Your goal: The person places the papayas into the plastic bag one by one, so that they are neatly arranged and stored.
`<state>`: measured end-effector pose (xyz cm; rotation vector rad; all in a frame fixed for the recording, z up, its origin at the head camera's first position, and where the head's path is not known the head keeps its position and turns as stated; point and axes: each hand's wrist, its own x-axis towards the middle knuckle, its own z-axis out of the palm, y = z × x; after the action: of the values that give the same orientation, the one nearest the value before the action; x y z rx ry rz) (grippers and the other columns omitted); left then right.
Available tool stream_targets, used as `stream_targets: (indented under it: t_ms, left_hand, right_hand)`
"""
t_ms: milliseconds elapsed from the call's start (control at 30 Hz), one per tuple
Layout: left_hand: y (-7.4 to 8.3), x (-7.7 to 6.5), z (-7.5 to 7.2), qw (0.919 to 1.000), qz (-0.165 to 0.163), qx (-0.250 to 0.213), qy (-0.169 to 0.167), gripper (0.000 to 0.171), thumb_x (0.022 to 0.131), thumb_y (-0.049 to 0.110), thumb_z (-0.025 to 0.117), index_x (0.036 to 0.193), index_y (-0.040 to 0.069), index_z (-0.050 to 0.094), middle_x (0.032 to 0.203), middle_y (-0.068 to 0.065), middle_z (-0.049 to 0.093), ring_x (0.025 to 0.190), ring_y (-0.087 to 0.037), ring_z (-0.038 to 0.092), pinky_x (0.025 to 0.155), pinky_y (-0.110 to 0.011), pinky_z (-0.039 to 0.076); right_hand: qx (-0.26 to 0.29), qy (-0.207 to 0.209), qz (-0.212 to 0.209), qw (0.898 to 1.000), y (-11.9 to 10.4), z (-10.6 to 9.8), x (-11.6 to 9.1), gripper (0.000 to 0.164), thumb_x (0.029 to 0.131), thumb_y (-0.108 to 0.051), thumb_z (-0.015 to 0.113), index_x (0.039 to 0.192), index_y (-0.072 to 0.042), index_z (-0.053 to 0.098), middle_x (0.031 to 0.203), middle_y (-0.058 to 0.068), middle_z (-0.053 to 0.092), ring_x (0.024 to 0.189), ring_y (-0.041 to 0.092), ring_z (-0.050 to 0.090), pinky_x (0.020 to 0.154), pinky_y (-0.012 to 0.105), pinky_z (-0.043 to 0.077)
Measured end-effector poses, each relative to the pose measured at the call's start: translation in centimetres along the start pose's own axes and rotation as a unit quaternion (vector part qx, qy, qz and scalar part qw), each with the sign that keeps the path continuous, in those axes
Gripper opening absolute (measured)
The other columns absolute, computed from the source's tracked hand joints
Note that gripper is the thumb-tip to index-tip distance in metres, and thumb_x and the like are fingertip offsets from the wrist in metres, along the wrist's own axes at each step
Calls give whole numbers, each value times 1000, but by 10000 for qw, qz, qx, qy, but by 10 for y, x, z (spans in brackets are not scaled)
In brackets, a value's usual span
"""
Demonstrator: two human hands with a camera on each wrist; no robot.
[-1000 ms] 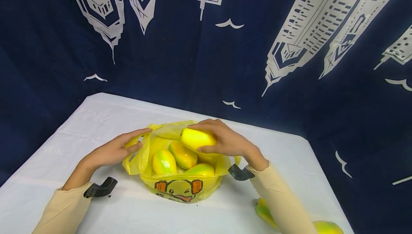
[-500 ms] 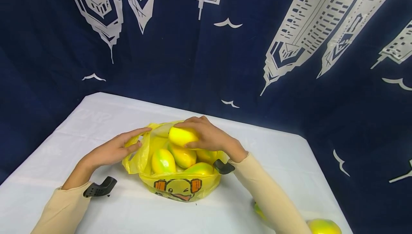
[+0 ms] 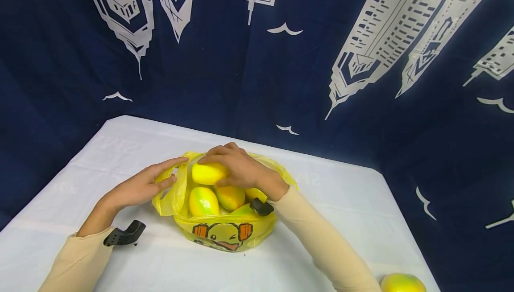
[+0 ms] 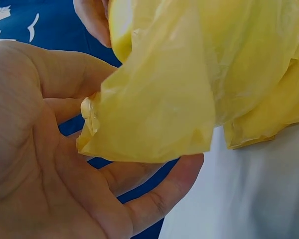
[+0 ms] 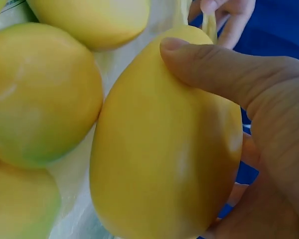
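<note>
A yellow plastic bag (image 3: 263,232) with a printed cartoon face stands on the table, its mouth spread wide. Several yellow-green mangoes (image 3: 204,202) lie inside. My right hand (image 3: 238,167) grips a yellow mango (image 3: 206,174) over the bag's opening, thumb on its near side. That mango (image 5: 159,144) fills the middle of the right wrist view, beside other mangoes (image 5: 40,94). At the bag's left side, my left hand (image 3: 138,188) holds the handle edge between thumb and fingers. In the left wrist view the bag's plastic (image 4: 154,109) hides some of its fingertips.
One more mango (image 3: 403,283) lies at the table's front right, partly cut off by the frame. White cloth (image 3: 160,265) covers the table. A dark blue curtain (image 3: 225,82) with white buildings hangs behind it.
My right hand has carried the mango leftward across the bag's mouth. The right forearm now covers a mango seen earlier at the front right. My left hand stays nearly still.
</note>
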<state>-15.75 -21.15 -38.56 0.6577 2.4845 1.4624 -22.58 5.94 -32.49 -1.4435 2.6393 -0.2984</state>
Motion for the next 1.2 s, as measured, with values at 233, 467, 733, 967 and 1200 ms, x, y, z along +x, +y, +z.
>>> stream_targets:
  t_ms: [233, 467, 733, 967, 1200]
  left_hand:
    - [1, -1, -1, 10000, 14, -53, 3, 52, 107, 19, 47, 156, 8, 32, 162, -22, 28, 149, -47, 23, 116, -69, 23]
    - [2, -1, -1, 10000, 31, 21, -1, 53, 107, 21, 47, 156, 8, 32, 163, -21, 26, 149, -47, 23, 116, -69, 23]
    - [3, -2, -1, 10000, 2, -9, 1, 53, 107, 21, 47, 156, 7, 32, 163, -21, 27, 150, -47, 21, 116, -69, 22]
    - [4, -2, -1, 10000, -75, -51, 9, 53, 107, 21, 47, 156, 7, 32, 162, -21, 28, 149, -47, 22, 117, -69, 21]
    - [6, -3, -1, 10000, -46, -11, -4, 53, 107, 20, 48, 155, 6, 33, 162, -22, 29, 149, -47, 23, 116, -69, 22]
  right_hand:
    - [-451, -108, 86, 9989, -8, 4, 8, 60, 87, -24, 79, 143, -27, 56, 149, -3, 51, 134, 24, 42, 106, 43, 40]
    - [-536, -69, 57, 9985, -7, 5, 7, 59, 89, -24, 78, 144, -26, 55, 151, -1, 48, 138, 24, 40, 110, 46, 39]
    - [-624, 9, -58, 9980, -3, 5, 6, 54, 90, -21, 76, 141, -21, 57, 153, 4, 44, 140, 27, 39, 117, 45, 36]
    - [-434, 15, -90, 9990, -1, 7, 6, 50, 93, -18, 72, 141, -18, 58, 155, 6, 42, 143, 26, 37, 119, 40, 36]
    - [-421, 131, -41, 9990, 0, 5, 5, 50, 93, -19, 73, 140, -18, 58, 155, 6, 42, 142, 26, 38, 118, 38, 38]
